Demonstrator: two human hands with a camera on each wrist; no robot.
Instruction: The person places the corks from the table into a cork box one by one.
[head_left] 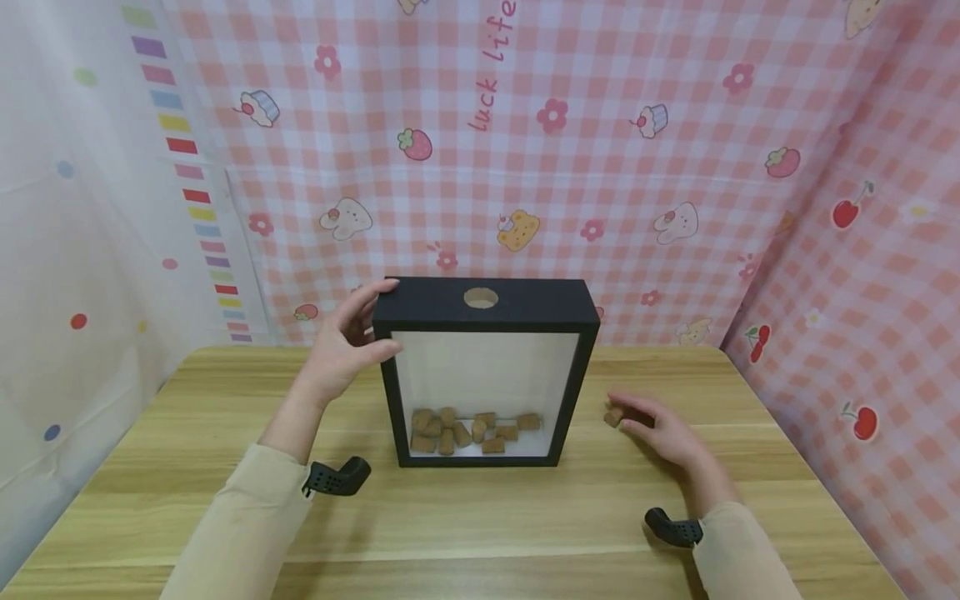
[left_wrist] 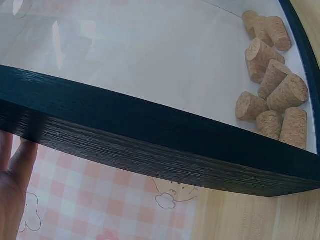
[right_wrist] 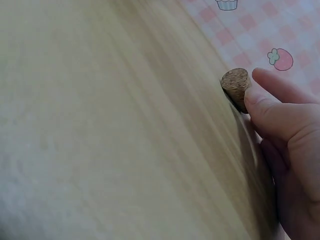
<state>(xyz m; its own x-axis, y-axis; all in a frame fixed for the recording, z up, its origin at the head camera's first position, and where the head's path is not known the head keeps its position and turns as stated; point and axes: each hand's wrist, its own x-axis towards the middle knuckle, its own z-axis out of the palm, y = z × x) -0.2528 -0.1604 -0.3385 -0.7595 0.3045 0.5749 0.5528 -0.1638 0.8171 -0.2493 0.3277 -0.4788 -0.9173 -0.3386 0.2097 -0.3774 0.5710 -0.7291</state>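
A black shadow box (head_left: 540,304) with a clear front and a round hole in its top stands upright on the table. Several cork stoppers (head_left: 491,446) lie in a heap at its bottom, mostly toward the left. My left hand (head_left: 335,354) holds the box's upper left corner, thumb at the front edge and a fingertip on top. To the right of the box, low over the table, my right hand (head_left: 667,432) pinches one cork stopper (right_wrist: 236,82) between thumb and index finger. The cork's lower end is partly covered by the thumb in the right wrist view.
The wooden table (head_left: 480,533) carries the box near its middle. Behind it hangs a pink checked curtain (head_left: 480,183), with another side curtain (head_left: 840,333) at the right and a white one (head_left: 97,225) at the left. Black wrist mounts (head_left: 339,477) stick out from both sleeves.
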